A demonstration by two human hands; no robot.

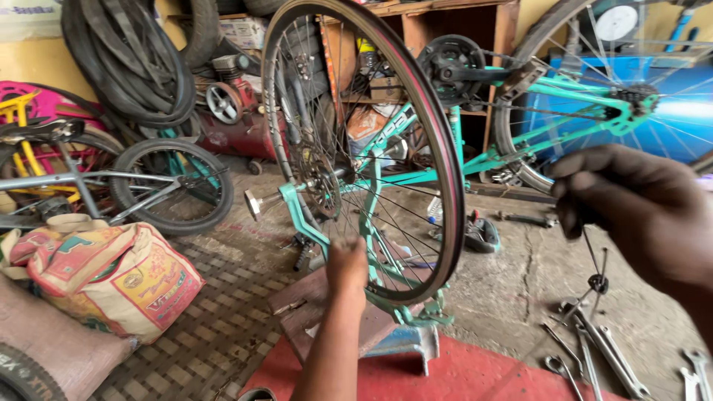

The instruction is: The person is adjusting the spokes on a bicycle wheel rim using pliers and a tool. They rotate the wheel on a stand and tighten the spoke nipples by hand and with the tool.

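One wheel (371,148) stands in the teal frame (512,152); left grip (347,261) grasps its rim. Right grip (631,212) pinches one thin tool (592,252). Below it, several wrenches (605,356) on the floor.

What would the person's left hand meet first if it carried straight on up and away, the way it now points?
Probably the spokes of the front wheel: the left hand already sits at them. Depth is unclear, though.

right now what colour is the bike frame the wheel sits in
Teal green: the upturned bike frame shows best in the head view, holding the wheel by the left hand.
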